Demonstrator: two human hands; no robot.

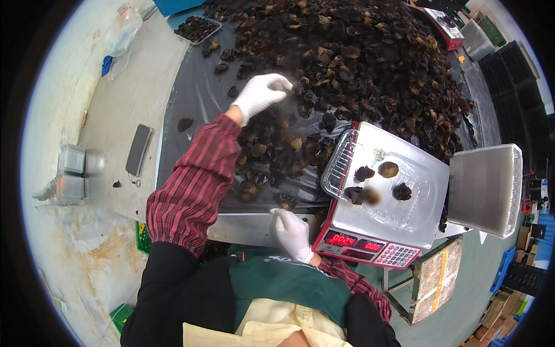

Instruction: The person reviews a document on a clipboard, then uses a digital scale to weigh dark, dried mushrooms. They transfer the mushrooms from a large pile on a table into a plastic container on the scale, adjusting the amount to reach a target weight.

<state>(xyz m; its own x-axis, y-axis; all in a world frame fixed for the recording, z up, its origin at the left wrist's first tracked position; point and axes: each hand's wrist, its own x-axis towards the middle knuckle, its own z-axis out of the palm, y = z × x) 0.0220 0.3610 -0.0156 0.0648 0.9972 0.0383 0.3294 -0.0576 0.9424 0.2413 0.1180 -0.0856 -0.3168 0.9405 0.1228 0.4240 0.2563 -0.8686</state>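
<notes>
My left hand [262, 95], in a white glove, hovers at the near edge of a large heap of dark wood ear mushrooms [342, 60]. Its thumb and fingers are curved with a gap between them, and nothing shows in it. Looser mushrooms [271, 147] lie below it on black plastic sheeting [208, 95]. My right hand [292, 234], also gloved, is low by the table's front edge, fingers partly curled; what it may hold is hidden. To its right stands a red weighing scale [325, 238] with a lit display. A clear plastic tray [412, 217] on it carries several mushrooms, one blurred [370, 196].
Right of the scale is a stack of clear trays [483, 191]. A phone [138, 149] lies on the table's left part. A filled tray [197, 30] sits at the back left, and another red scale [453, 41] at the back right. A wooden-topped stool [435, 279] stands below right.
</notes>
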